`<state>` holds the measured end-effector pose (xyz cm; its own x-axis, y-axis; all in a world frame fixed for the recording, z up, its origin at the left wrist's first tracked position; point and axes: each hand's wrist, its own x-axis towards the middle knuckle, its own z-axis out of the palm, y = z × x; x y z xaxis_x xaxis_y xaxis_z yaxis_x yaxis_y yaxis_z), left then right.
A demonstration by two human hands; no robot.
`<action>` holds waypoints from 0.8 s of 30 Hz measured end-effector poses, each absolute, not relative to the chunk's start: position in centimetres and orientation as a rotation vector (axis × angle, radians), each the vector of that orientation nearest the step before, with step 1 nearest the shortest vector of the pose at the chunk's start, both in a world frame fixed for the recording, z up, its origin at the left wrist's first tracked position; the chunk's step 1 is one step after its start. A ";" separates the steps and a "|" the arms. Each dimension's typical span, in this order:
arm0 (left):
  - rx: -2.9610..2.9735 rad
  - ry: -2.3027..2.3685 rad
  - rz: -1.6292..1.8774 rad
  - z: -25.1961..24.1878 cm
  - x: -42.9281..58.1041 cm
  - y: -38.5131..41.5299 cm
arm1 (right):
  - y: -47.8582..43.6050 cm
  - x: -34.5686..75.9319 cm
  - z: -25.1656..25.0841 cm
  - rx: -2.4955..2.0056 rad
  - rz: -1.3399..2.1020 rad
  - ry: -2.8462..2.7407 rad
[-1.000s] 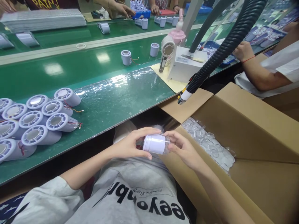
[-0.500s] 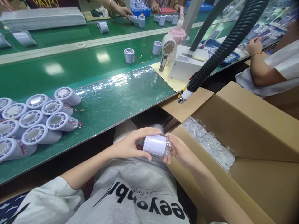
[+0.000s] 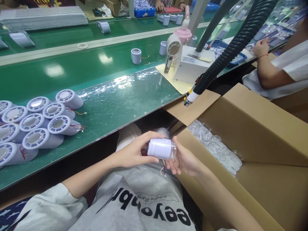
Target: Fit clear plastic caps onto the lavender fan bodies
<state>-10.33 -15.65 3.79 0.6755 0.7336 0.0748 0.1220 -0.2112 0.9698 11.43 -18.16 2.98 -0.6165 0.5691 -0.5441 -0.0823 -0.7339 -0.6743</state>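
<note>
Head view: left hand (image 3: 133,153) wraps its fingers round a white cylinder (image 3: 160,148), holding it sideways above the lap, just below the green bench (image 3: 108,106) edge. Right hand (image 3: 184,159) cups the clear cap end, fingers loosely curled; a thin wire (image 3: 163,166) dangles, perhaps red and white. Open cardboard box (image 3: 252,128) sits right beside.

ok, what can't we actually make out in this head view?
- White cylinder: near end covered by left hand; clear cap end blurred against right hand.
- Its thin wires: too small to trace.
- Clear parts in cardboard box: a glare-blurred heap, uncountable.
- Stacked white housings: cut off by the left edge.
</note>
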 end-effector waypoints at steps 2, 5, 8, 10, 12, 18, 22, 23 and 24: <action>1.601 0.746 0.603 4.2 -10.3 -16.0 | -18.6 11.6 2.6 -1.073 2.098 -1.086; 1.465 0.740 0.591 4.5 -10.3 -16.2 | -19.1 12.3 2.3 -1.048 1.427 -1.569; 1.401 0.687 0.570 4.4 -10.2 -16.1 | -19.2 13.1 2.4 -0.935 0.993 -1.928; 1.395 0.643 0.547 4.2 -10.3 -16.0 | -19.2 13.3 2.6 -0.934 1.100 -1.898; 1.432 0.627 0.520 4.0 -10.5 -15.9 | -19.2 13.4 2.8 -0.975 1.377 -1.696; 1.369 0.607 0.484 3.7 -11.0 -15.9 | -19.6 13.2 3.0 -1.036 1.710 -1.371; 1.280 0.550 0.482 3.3 -10.8 -15.7 | -19.8 13.1 3.0 -1.140 1.699 -1.377; 1.270 0.548 0.474 3.0 -10.6 -15.8 | -19.9 12.9 2.9 -1.157 1.698 -1.366; 1.260 0.555 0.462 2.6 -10.4 -16.0 | -20.1 12.6 2.8 -1.170 1.698 -1.349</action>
<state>-10.40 -15.96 2.58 0.7823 0.6078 -0.1362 -0.0235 0.2473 0.9687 12.62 -20.09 2.76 -0.3777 0.8945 -0.2391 0.0305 -0.2460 -0.9688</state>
